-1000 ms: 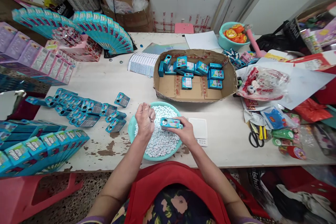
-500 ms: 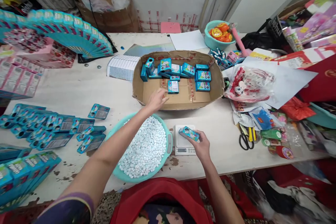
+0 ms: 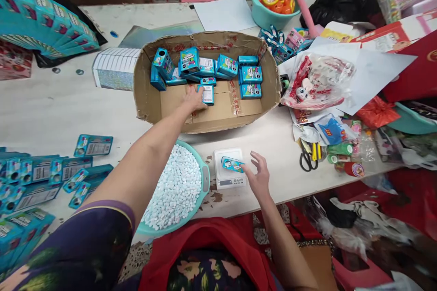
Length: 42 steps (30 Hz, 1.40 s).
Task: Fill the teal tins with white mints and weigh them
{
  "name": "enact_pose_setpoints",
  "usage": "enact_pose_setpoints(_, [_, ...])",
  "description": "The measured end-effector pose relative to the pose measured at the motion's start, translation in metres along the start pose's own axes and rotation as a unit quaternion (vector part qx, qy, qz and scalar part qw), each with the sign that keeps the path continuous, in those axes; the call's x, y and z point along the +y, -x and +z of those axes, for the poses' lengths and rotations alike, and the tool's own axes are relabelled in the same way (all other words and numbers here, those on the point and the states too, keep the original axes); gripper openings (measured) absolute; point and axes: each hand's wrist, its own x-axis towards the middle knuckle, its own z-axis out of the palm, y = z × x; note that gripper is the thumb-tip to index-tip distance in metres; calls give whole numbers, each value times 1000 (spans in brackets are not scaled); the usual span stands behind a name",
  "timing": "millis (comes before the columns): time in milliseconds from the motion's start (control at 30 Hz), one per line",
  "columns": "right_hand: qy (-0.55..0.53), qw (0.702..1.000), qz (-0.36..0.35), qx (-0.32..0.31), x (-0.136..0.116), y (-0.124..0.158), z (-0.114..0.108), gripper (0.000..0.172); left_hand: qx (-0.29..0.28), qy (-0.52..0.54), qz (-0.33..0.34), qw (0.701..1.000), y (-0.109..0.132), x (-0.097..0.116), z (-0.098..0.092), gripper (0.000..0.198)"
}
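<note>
My left hand (image 3: 194,101) reaches into the cardboard box (image 3: 218,126) with its fingers apart. Its fingertips are at the left side of a small blue candy box (image 3: 208,94) showing a white label; whether they touch it is hard to tell. My right hand (image 3: 258,176) is open beside the white digital scale (image 3: 227,183). On the scale lies another blue candy box (image 3: 232,164) with a round opening at one end, and my right thumb is by its right end. My left forearm passes over a turquoise basin (image 3: 205,177) full of small pale candies (image 3: 174,191).
More blue boxes (image 3: 189,61) stand along the far side inside the carton. Several others (image 3: 41,170) lie at the left. Scissors (image 3: 308,157), a plastic bag (image 3: 319,84) and a bowl of orange toys (image 3: 276,18) are on the right side.
My left hand has moved further into the carton, closer to the labelled candy box. My right hand has let go of its candy box, which now rests on the scale. The view has shifted.
</note>
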Motion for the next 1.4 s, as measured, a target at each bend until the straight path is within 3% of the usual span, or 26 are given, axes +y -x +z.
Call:
enact_pose_setpoints(133, [-4,999,-26,48,-12,-4,-1,39,-11,-5,59,998,2,-10,-3,87])
enact_pose_setpoints(233, [-9,998,-26,54,-16,-3,-3,36,-19,10,94,995,-1,-3,0,78])
enact_pose_setpoints(367, [-2,999,-19,50,-17,-3,-10,32,-29,55,63,996,1,21,4,85])
enact_pose_setpoints(467, [8,997,-51,65,-27,-8,-15,30,3,144,28,989,22,36,-9,74])
enact_pose_setpoints(533, [8,992,-95,86,-40,-11,-11,37,50,253,37,966,57,45,-26,65])
enact_pose_setpoints(600, [7,987,-136,86,-58,-10,0,56,85,373,93,919,112,55,-42,61])
enact_pose_setpoints(700, [-14,984,-165,72,-84,-1,25,93,49,501,159,849,210,73,-52,58])
enact_pose_setpoints(733, [-36,983,-162,80,-91,3,33,99,35,525,167,834,239,78,-50,55])
enact_pose_setpoints(800, [-94,982,-122,106,-103,11,42,93,-17,549,192,814,281,81,-43,45])
enact_pose_setpoints(867, [-139,982,-65,110,-111,19,43,72,-55,535,211,816,300,69,-31,33])
enact_pose_setpoints(900, [-154,982,-41,105,-113,23,40,62,-41,514,202,833,302,56,-23,27])
enact_pose_setpoints(967, [-169,981,-12,97,-114,29,31,52,47,442,127,887,299,19,-5,18])
enact_pose_setpoints(1000, [-173,980,-4,102,-112,33,27,50,102,388,60,914,295,-3,6,15])
enact_pose_setpoints(1033, [-174,978,4,112,-110,36,23,50,117,331,-5,936,293,-25,17,11])
enact_pose_setpoints(1100, [-167,976,17,137,-102,43,16,48,56,249,-77,964,290,-61,37,6])
enact_pose_setpoints(1167, [-159,975,30,152,-94,51,11,47,7,226,-80,971,291,-83,51,4])
enact_pose_setpoints(1300, [-152,974,63,159,-81,64,2,50,23,292,-63,954,298,-99,59,2])
enact_pose_setpoints(1367, [-145,973,76,163,-78,69,-2,52,52,441,-96,891,301,-106,57,7])
enact_pose_setpoints(1400, [-142,973,81,165,-77,71,-3,52,57,531,-123,837,302,-111,57,13])
